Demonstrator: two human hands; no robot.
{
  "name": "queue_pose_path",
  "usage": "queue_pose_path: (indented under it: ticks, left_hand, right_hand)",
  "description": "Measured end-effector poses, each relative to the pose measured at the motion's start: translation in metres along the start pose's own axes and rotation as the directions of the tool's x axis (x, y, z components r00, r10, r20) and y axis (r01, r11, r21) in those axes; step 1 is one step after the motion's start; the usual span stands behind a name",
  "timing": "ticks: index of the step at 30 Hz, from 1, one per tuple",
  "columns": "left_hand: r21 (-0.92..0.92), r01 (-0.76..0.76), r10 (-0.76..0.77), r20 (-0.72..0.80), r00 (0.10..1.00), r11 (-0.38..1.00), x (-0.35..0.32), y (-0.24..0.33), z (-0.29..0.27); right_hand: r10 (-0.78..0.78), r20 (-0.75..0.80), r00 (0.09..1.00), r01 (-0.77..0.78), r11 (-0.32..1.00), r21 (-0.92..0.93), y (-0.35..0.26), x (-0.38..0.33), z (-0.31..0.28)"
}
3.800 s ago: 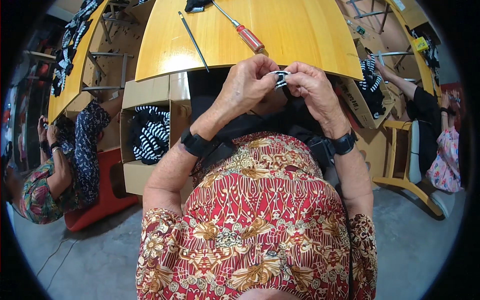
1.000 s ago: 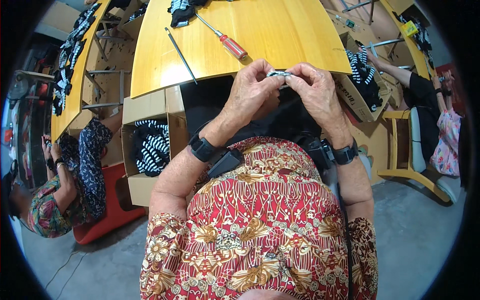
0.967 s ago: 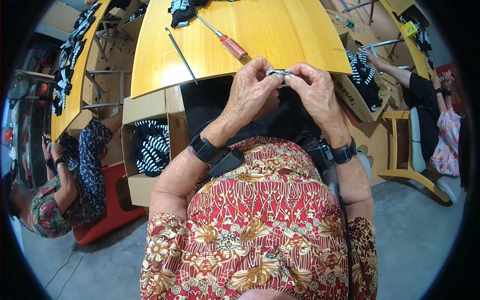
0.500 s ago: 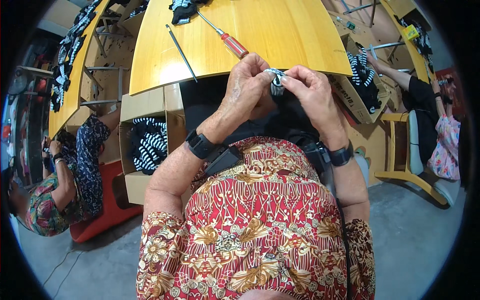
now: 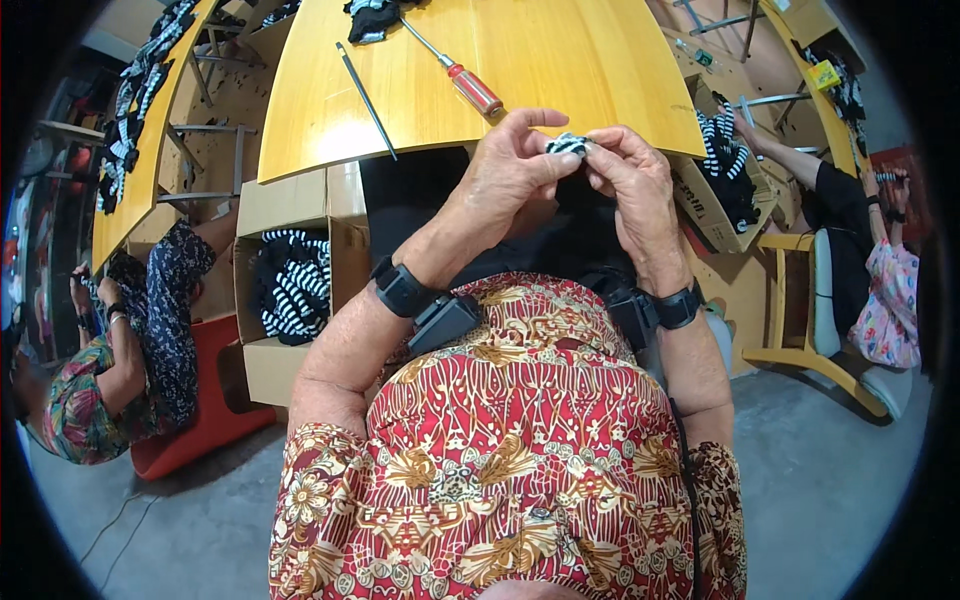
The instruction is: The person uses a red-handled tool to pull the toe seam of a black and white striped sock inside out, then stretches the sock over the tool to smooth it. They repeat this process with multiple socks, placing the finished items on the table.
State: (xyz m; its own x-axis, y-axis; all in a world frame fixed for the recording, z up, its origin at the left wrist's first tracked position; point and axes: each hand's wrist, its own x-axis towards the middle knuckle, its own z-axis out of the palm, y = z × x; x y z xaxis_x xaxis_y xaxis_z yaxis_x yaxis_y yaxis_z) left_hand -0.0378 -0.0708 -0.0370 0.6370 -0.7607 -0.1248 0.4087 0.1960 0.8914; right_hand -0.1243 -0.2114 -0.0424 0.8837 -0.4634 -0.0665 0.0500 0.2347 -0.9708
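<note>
A small, bunched black-and-white striped knit piece (image 5: 567, 146) is held just beyond the table's near edge, above my dark-clothed lap. My left hand (image 5: 500, 175) pinches it with the thumb, while the index finger lifts away above. From the other side, my right hand (image 5: 637, 180) grips it between thumb and fingertips. What kind of knit article it is, I cannot make out. On the table beyond my left hand lies a screwdriver (image 5: 473, 90) with a red handle. A thin dark rod (image 5: 367, 100) rests to its left.
The yellow wooden table (image 5: 570, 70) carries a dark knit bundle (image 5: 372, 20) at its far side. Cardboard boxes with striped knits stand left (image 5: 280, 212) and right (image 5: 720, 222). One person (image 5: 120, 370) sits at a left table, another (image 5: 890, 290) at the right.
The knit piece has moved slightly right and is bunched up, no longer hanging down. My left index finger has lifted off it.
</note>
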Motion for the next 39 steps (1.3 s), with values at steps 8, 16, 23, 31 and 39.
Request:
queue_pose_path:
  ticks: [8, 16, 23, 31, 39]
  left_hand:
    - [0.413, -0.182, 0.253, -0.126, 0.959, 0.892, 0.013, 0.000, -0.001]
    - [0.269, -0.013, 0.051, -0.134, 0.990, 0.963, 0.011, 0.005, -0.005]
    - [-0.050, 0.034, -0.040, -0.131, 0.991, 0.998, 0.013, -0.005, -0.012]
    - [-0.197, 0.113, -0.078, 0.176, 0.981, 0.974, 0.016, -0.011, -0.020]
    - [-0.076, 0.069, -0.060, 0.115, 0.992, 0.995, 0.003, -0.010, -0.016]
  right_hand:
    - [-0.194, -0.026, 0.981, 0.190, 0.976, -0.104, 0.001, 0.005, 0.016]
    - [-0.121, 0.039, 0.992, 0.121, 0.993, 0.007, 0.002, 0.005, 0.006]
    - [-0.033, 0.069, 0.997, 0.034, 0.999, -0.022, -0.006, 0.005, 0.006]
    - [0.044, 0.106, 0.993, -0.057, 0.991, 0.121, -0.001, 0.004, -0.003]
    - [-0.051, 0.018, 0.999, 0.049, 0.994, 0.099, 0.004, -0.004, 0.000]
